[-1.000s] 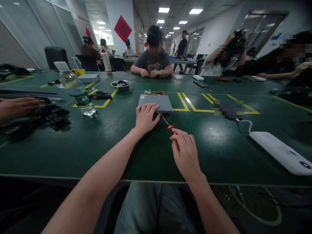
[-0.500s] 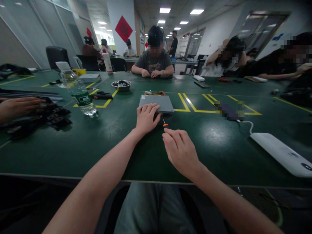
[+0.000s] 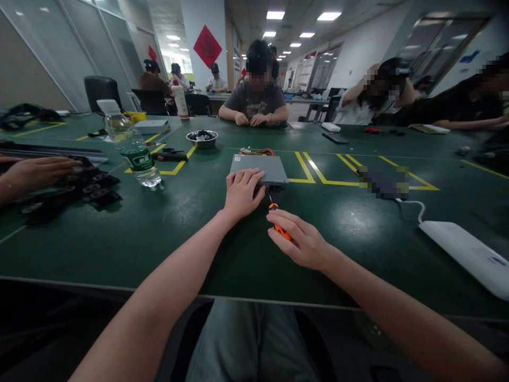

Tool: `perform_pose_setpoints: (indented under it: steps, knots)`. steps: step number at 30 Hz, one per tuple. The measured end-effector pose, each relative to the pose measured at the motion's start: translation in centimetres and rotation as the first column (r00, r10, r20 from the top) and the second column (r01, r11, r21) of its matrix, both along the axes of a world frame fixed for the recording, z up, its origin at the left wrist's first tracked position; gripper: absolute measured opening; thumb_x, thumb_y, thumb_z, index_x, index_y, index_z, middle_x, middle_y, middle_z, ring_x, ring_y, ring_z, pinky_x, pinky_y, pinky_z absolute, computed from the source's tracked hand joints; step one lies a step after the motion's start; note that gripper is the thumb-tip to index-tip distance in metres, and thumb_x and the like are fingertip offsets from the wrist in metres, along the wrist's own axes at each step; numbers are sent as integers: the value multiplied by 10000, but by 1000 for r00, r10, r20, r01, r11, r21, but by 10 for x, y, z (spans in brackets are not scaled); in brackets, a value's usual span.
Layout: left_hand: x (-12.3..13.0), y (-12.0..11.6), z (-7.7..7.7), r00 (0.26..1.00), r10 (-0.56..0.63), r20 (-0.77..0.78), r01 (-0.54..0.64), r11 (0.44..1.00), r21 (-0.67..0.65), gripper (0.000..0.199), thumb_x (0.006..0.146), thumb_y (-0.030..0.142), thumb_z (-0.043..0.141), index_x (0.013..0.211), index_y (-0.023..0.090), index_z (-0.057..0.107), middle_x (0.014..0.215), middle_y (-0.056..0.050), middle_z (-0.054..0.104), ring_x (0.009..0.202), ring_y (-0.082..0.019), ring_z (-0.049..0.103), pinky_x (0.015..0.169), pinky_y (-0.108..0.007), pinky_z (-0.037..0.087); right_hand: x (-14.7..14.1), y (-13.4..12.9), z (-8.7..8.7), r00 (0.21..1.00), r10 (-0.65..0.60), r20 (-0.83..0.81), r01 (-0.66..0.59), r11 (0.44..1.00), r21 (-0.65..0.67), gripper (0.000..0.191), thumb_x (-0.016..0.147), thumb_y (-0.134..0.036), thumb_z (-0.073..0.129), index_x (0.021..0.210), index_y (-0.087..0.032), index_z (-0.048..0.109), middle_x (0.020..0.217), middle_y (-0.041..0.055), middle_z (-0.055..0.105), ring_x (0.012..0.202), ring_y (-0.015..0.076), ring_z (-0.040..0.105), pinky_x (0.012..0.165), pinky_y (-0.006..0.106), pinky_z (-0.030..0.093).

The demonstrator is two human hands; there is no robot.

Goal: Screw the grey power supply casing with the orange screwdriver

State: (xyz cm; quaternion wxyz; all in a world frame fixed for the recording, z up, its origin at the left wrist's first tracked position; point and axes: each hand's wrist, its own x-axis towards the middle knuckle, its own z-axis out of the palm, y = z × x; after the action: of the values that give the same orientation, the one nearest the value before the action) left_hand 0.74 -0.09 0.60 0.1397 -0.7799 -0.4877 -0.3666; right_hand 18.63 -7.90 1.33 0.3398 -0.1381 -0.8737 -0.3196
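A grey metal box (image 3: 268, 167) with coloured wires (image 3: 260, 152) at its back lies on the green table. My left hand (image 3: 242, 193) rests on the box's left front part, its fingers spread over the top and the thumb at the front side. My right hand (image 3: 296, 236) holds an orange and black screwdriver (image 3: 282, 231) close in front of the box. The thin shaft points at the box's front side, near a black socket (image 3: 275, 188). Whether the tip touches the box is too small to tell.
To the left stand a water bottle (image 3: 137, 154) and a metal bowl (image 3: 202, 139). A person's hand (image 3: 40, 172) is over black parts (image 3: 97, 191) at the far left. A white power bank (image 3: 463, 254) lies right, cabled to a phone (image 3: 382, 183). Another person (image 3: 256, 101) sits opposite.
My right hand has opened its grip somewhat, so more of the orange handle shows. My left hand stays on the box. The whole view has shifted slightly.
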Motion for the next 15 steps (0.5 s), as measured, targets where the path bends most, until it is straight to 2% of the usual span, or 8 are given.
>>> perform_pose_setpoints:
  steps: [3,5,9,12,15]
  knots:
    - [1,0,0,1000,4,4,-4,1000,-13,318,893,325,453,1195,262,532,1279,-35,554,1180,-235,450,977,-421,263,3,2,-7,999,21,-50,-27,993,-118,183,830,-141,533,993,-222,548,1164,75,569,1198,207,491,881,385,548]
    - [1,0,0,1000,4,4,-4,1000,-22,321,890,322,457,1197,263,531,1285,-37,550,1183,-238,448,980,-422,262,4,4,-11,994,-23,-106,7,989,-148,209,807,-157,579,993,-252,565,1146,65,583,1173,212,509,865,389,550]
    - [1,-1,1,1000,8,1,-8,1000,-28,321,890,323,457,1197,264,530,1285,-34,550,1183,-235,448,983,-422,264,4,3,-13,995,-67,-76,60,993,-101,234,793,-162,595,998,-274,585,1094,53,596,1132,207,528,835,342,560]
    - [1,-1,1,1000,9,-4,-9,1000,-24,320,893,327,453,1197,262,531,1287,-34,549,1185,-235,447,983,-424,263,2,2,-10,999,-34,-21,33,997,-67,253,800,-148,580,1031,-251,565,1148,72,566,1188,222,494,866,360,552]
    - [1,-1,0,1000,11,-8,-11,1000,-15,321,892,324,453,1196,258,531,1284,-42,551,1180,-238,451,981,-425,264,0,1,-8,998,-8,-56,5,999,-45,213,796,-149,590,988,-235,557,1142,77,563,1176,224,503,861,374,553]
